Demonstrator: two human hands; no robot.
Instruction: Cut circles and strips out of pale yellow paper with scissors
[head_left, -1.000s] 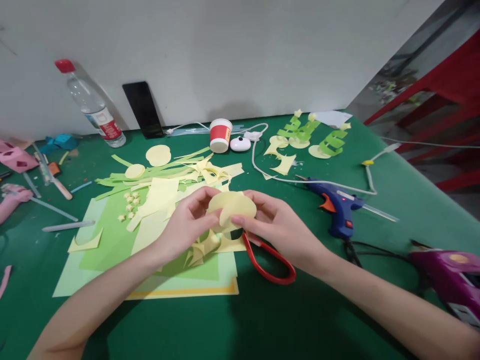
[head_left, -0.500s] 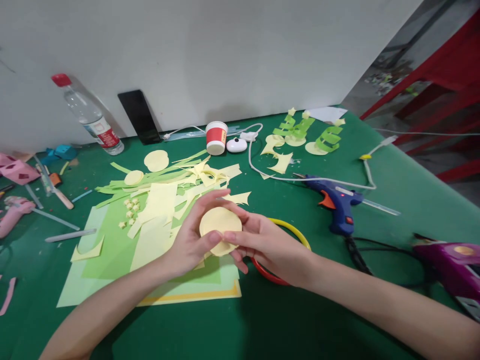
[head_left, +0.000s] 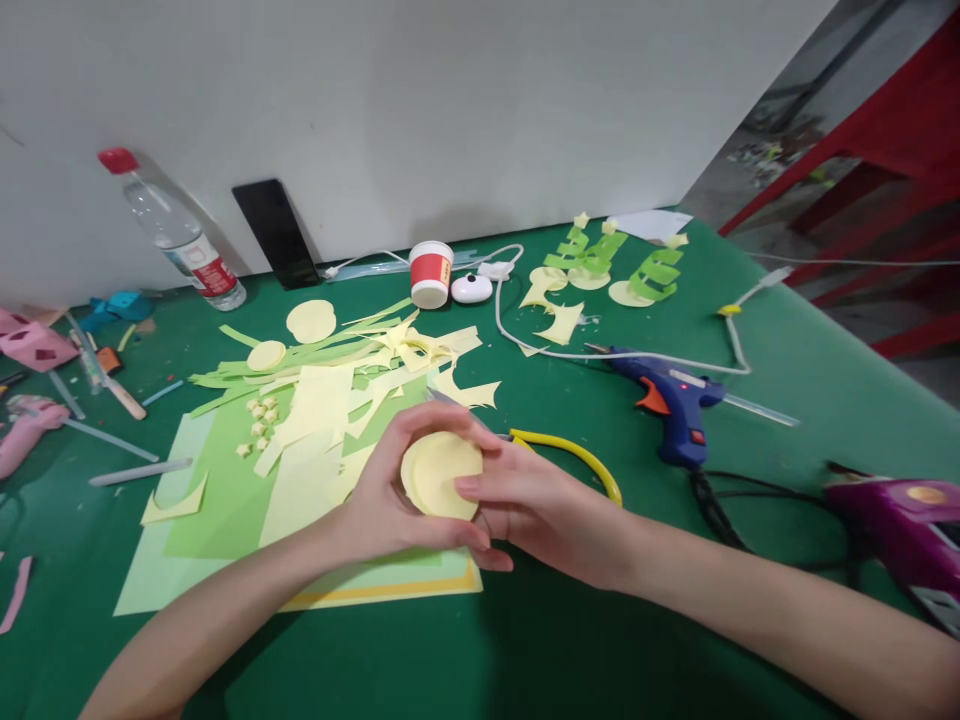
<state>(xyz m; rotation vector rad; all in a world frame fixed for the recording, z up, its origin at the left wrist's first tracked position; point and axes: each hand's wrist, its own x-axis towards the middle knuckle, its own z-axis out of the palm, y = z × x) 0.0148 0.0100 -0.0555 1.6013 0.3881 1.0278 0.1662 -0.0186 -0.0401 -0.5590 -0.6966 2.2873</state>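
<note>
Both my hands hold a stack of pale yellow paper circles (head_left: 439, 475) just above the green and yellow paper sheets (head_left: 225, 500). My left hand (head_left: 386, 505) cups the circles from the left, fingers curled over the top edge and thumb underneath. My right hand (head_left: 540, 505) pinches their right edge with thumb and fingers. A pair of scissors lies under or behind my right hand: its yellow handle loop (head_left: 574, 455) sticks out to the right and a blade tip (head_left: 444, 398) shows above my left fingers. I cannot tell whether my right hand also grips the scissors.
Yellow and green paper scraps (head_left: 337, 365) lie beyond my hands. A blue glue gun (head_left: 671, 400) and a purple one (head_left: 900, 520) sit at right with cables. A red-banded cup (head_left: 430, 273), water bottle (head_left: 172, 235), phone (head_left: 276, 232), and green paper spirals (head_left: 600, 255) are at the back.
My hands drew the yellow circles lower and closer to me and closed tighter around them. The scissors' red handle is now hidden; only the yellow loop shows.
</note>
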